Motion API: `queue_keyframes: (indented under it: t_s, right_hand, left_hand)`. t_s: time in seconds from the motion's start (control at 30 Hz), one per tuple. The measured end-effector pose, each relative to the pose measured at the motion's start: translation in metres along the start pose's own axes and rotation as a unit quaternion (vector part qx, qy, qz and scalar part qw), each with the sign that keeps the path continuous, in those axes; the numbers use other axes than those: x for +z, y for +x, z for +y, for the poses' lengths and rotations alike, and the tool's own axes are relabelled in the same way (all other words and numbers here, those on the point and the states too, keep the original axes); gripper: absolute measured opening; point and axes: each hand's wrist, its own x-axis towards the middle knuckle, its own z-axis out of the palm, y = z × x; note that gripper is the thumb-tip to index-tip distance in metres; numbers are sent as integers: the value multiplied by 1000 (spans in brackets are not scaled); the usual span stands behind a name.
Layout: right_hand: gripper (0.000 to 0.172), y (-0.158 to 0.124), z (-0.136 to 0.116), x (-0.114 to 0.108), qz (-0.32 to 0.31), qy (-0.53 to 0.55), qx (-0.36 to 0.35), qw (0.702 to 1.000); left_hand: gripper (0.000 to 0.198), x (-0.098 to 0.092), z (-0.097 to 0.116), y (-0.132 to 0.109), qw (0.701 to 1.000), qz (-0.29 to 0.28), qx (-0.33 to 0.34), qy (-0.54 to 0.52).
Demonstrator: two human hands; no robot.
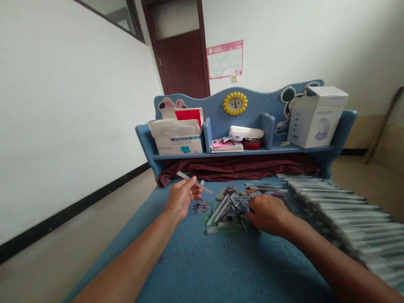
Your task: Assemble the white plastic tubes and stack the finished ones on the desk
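Between the thumb and fingers of my left hand (182, 197) is a clear pen barrel (204, 188), tilted above the blue desk. My right hand (268, 212) is at the right side of a pile of pen parts, its fingers curled and pinched together. Whatever lies in that pinch is hidden. Within the pile I see translucent pen barrels (218, 209), thin dark refills (239, 213) and small clear caps (212, 230) at the near edge. Several more pens or pen parts (268, 189) lie just beyond my right hand.
A long stack of pens (342, 202) runs along the desk's right side. Behind, a blue shelf (189, 156) holds a mask box (179, 145), papers (227, 147), a red round case (252, 144) and a white box (315, 120). Folded checked cloth (240, 167) lies below it.
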Motion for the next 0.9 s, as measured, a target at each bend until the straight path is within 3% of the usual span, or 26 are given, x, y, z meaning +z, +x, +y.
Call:
queue_keyframes:
  t_s: [0.23, 0.5, 0.67, 0.77, 0.9]
  right_hand:
    - [31, 1, 0, 0, 28, 21, 11, 999]
    - [30, 11, 30, 2, 85, 40, 72, 993]
    - [30, 5, 3, 3, 110, 119, -11, 987]
    - [27, -1, -24, 10, 121, 268, -94, 951]
    - [26, -3, -41, 19, 104, 428, -92, 893]
  left_hand:
    - [22, 13, -4, -16, 995, -63, -26, 72]
    - [24, 0, -7, -3, 990, -45, -23, 133]
    - [21, 13, -5, -21, 987, -94, -43, 125]
    - [21, 28, -1, -42, 981, -162, -67, 76]
    - [21, 36, 6, -56, 973, -214, -74, 32]
